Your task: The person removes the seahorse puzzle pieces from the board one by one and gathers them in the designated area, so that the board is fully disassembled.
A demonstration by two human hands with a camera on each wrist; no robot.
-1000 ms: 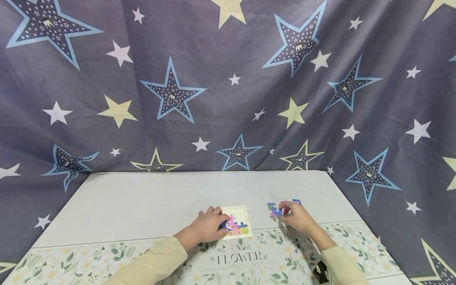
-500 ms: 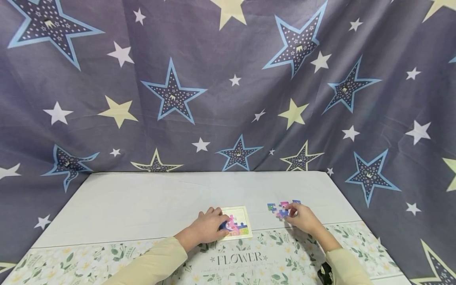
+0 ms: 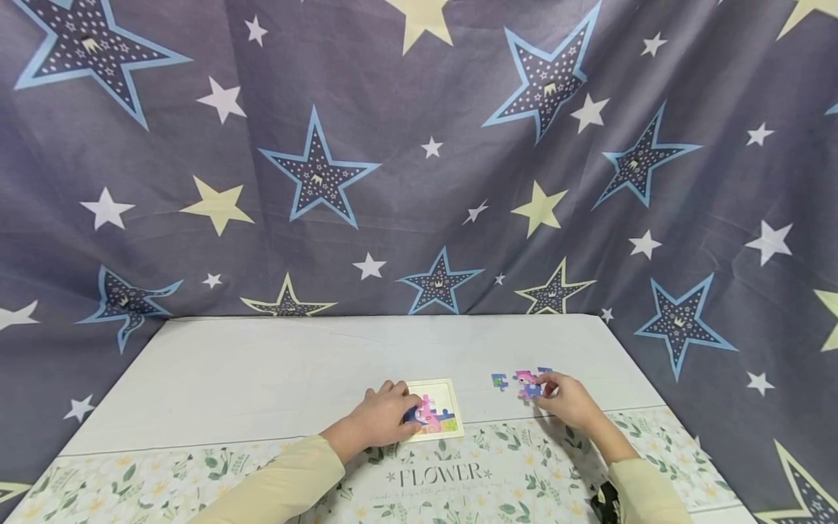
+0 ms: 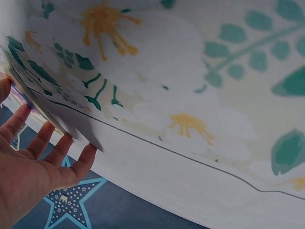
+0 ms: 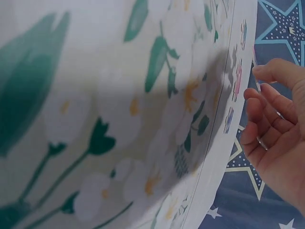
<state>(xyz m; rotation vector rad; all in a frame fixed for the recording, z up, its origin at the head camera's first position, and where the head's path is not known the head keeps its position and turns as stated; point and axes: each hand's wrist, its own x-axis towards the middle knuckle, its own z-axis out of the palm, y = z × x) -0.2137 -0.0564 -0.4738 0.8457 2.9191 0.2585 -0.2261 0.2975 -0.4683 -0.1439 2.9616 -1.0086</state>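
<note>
A shallow puzzle tray (image 3: 458, 415) with a pale frame lies right of my left hand (image 3: 385, 413). Its lower part holds joined pieces (image 3: 428, 417) showing a pink figure and blue and green patches. My left hand rests over the tray's left side, thumb and index finger reaching onto the picture. In the left wrist view its spread fingers (image 4: 38, 143) touch along the tray's edge. My right hand (image 3: 568, 399) pinches a blue and pink puzzle piece (image 3: 532, 391) between thumb and fingertips. The right wrist view shows that piece (image 5: 256, 71) edge-on, raised off the table.
Loose puzzle pieces lie near my right hand: a blue-green one (image 3: 500, 381), a pink one (image 3: 524, 375) and a blue one (image 3: 545, 370) partly hidden. A flower-printed mat (image 3: 452, 502) covers the near part of the white table (image 3: 262, 378). A star-patterned curtain (image 3: 366, 87) hangs behind.
My right hand has moved right across the loose pieces with the pinched puzzle piece, uncovering the blue-green and pink pieces. My left hand and the tray have stayed in place.
</note>
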